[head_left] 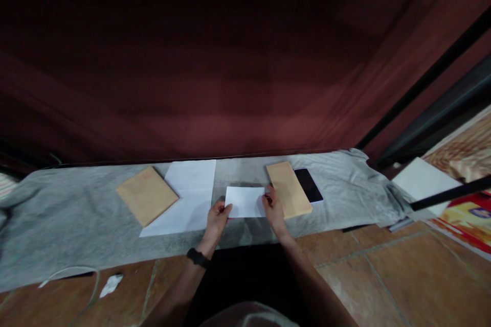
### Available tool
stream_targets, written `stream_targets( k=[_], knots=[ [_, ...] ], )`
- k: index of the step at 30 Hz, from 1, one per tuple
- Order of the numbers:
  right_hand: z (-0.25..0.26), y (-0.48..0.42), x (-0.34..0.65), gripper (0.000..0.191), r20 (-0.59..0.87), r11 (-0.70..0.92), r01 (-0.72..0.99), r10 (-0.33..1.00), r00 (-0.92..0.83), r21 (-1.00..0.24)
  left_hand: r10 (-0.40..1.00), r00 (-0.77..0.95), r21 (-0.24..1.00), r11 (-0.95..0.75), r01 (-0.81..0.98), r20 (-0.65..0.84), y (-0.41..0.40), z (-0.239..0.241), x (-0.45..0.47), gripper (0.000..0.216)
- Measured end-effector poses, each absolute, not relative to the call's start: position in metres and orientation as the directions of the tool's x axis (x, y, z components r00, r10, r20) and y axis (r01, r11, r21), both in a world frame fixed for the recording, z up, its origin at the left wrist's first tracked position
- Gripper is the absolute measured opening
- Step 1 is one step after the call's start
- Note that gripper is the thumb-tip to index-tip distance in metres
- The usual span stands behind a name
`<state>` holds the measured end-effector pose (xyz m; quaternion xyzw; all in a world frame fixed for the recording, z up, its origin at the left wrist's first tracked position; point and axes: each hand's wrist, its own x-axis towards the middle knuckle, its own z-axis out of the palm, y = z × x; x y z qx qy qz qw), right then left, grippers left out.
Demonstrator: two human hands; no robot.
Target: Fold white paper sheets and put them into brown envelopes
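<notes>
Between my hands is a white folded sheet of paper (246, 202), held by its two short ends above the grey cloth. My left hand (218, 219), with a dark band on the wrist, pinches the left end, thumb on top. At the right end, my right hand (273, 210) grips the paper, its fingers partly hidden. Just beyond the right hand lies a brown envelope (292, 191), partly beside a dark-screened phone (309, 185). To the left, a large white sheet (192, 199) with crease lines lies flat, and a stack of brown envelopes (148, 195) overlaps its left side.
A grey cloth (349, 184) covers the long, narrow surface against a dark red panel (238, 87). A pale cable (95, 283) and a crumpled white scrap (111, 285) are at lower left. Black bars, a white board (422, 184) and a red-yellow package (470, 217) stand at right.
</notes>
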<state>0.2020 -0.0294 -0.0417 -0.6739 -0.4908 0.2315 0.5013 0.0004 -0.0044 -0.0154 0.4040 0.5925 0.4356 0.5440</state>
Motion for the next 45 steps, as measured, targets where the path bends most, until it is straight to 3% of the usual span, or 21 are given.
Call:
stream_targets(
  k=[5,9,12,14,16,18,20,24,27,32,39,45],
  knots=[
    [-0.049,-0.040,0.201,0.046,0.364,0.079,0.725,0.898,0.245,-0.684,0.934,-0.073,0.932,0.355,0.078,-0.350,-0.004,-0.023,0.006,0.028],
    [-0.059,-0.053,0.190,0.047,0.366,0.155,0.876,0.930,0.027,-0.458,0.928,-0.088,0.915,0.371,0.158,-0.362,0.000,-0.028,0.008,0.025],
    [-0.066,-0.057,0.184,0.050,0.336,0.138,0.936,0.942,-0.022,-0.325,0.925,-0.118,0.898,0.379,0.221,-0.361,0.003,-0.030,0.004,0.018],
    [-0.068,-0.058,0.181,0.051,0.325,0.122,0.952,0.945,-0.025,-0.280,0.934,-0.153,0.885,0.355,0.300,-0.322,0.002,-0.029,0.000,0.016],
    [-0.068,-0.059,0.180,0.051,0.326,0.109,0.962,0.945,-0.022,-0.252,0.971,-0.175,0.843,0.231,0.485,-0.164,-0.001,-0.027,-0.002,0.026],
    [-0.067,-0.059,0.179,0.051,0.333,0.105,0.967,0.943,-0.022,-0.233,0.990,-0.106,0.715,0.010,0.699,0.090,-0.006,-0.026,0.000,0.034],
    [-0.067,-0.059,0.178,0.051,0.338,0.108,0.969,0.941,-0.028,-0.222,0.957,0.064,0.557,-0.217,0.802,0.282,-0.010,-0.028,0.007,0.036],
    [-0.070,-0.060,0.179,0.051,0.333,0.109,0.968,0.942,-0.028,-0.226,0.847,0.428,0.331,-0.520,0.787,0.314,-0.017,-0.043,0.030,0.044],
    [-0.072,-0.058,0.184,0.051,0.327,0.132,0.955,0.944,-0.040,-0.265,0.827,0.494,0.229,-0.553,0.801,0.267,-0.020,-0.055,0.040,0.050],
    [-0.068,-0.044,0.194,0.049,0.340,0.199,0.921,0.937,-0.079,-0.335,0.824,0.503,0.177,-0.553,0.814,0.261,-0.021,-0.059,0.037,0.051],
    [-0.063,-0.018,0.199,0.045,0.350,0.239,0.904,0.930,-0.109,-0.354,0.802,0.558,0.180,-0.593,0.785,0.211,-0.019,-0.056,0.029,0.062],
    [-0.068,-0.020,0.208,0.046,0.348,0.283,0.881,0.926,-0.148,-0.379,0.790,0.586,0.207,-0.613,0.763,0.181,-0.019,-0.049,0.024,0.058]
  ],
)
